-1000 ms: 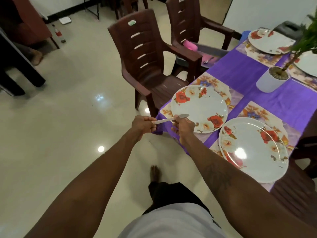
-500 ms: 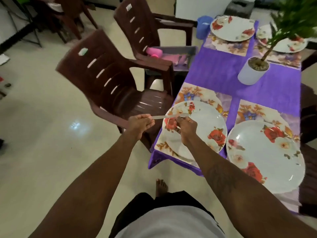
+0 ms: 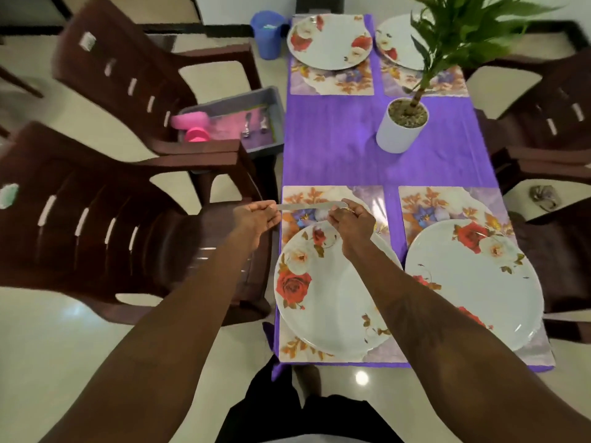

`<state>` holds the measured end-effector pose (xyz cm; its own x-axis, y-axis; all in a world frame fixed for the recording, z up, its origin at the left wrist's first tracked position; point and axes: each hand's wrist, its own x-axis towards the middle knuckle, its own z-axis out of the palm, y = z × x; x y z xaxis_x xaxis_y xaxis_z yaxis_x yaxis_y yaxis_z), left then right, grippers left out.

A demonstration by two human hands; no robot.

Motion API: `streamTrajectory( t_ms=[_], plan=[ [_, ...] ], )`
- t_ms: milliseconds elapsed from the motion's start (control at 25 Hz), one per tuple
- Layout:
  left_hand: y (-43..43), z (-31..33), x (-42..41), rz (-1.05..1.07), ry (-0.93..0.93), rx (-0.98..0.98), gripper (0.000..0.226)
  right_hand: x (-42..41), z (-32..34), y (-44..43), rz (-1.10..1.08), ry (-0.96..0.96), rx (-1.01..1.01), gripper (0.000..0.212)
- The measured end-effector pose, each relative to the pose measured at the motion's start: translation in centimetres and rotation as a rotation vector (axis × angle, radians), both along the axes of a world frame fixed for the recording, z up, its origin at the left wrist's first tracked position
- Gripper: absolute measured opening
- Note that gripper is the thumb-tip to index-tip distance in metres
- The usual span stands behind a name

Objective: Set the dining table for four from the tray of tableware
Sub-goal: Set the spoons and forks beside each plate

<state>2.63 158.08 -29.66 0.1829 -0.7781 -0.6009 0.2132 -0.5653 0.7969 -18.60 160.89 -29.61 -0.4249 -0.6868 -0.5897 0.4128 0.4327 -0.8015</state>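
I hold a metal table knife [image 3: 307, 206] level between both hands, above the far part of the near-left placemat [image 3: 367, 199]. My left hand [image 3: 256, 219] grips its handle end and my right hand [image 3: 353, 220] pinches its blade end. Just below lies the near-left floral plate [image 3: 319, 302]. A second floral plate [image 3: 473, 282] lies at the near right, and two more plates [image 3: 329, 39] [image 3: 398, 43] sit at the far end. The grey tray [image 3: 271, 100] rests on a chair seat left of the table, holding pink cups [image 3: 192, 126] and some cutlery [image 3: 254, 124].
A potted plant [image 3: 401, 126] stands mid-table on the purple cloth [image 3: 329, 145]. Dark brown chairs [image 3: 105, 219] [image 3: 550, 132] flank both long sides. A blue bin [image 3: 267, 33] stands on the floor at the far left corner.
My view swung from the table's left corner to face down its length. Both hands carried the knife from off the table edge to above the near-left placemat, keeping their hold.
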Motion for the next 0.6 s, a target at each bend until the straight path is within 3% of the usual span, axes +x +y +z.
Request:
streamTrajectory(
  t_ms=[280,440,600],
  plan=[
    [-7.0,-5.0,-0.1,-0.317,-0.388,-0.091,0.014,-1.3,-3.5,-6.5,-0.023,0.282,0.162,0.026],
    [-8.4,-6.0,0.6,-0.505,-0.529,-0.18,0.024,-1.0,-3.6,-7.7,-0.068,0.264,0.192,0.025],
    [-9.5,-5.3,0.6,-0.633,-0.615,-0.2,0.02,-1.5,-3.8,-8.2,-0.024,0.339,0.215,0.022]
  ],
)
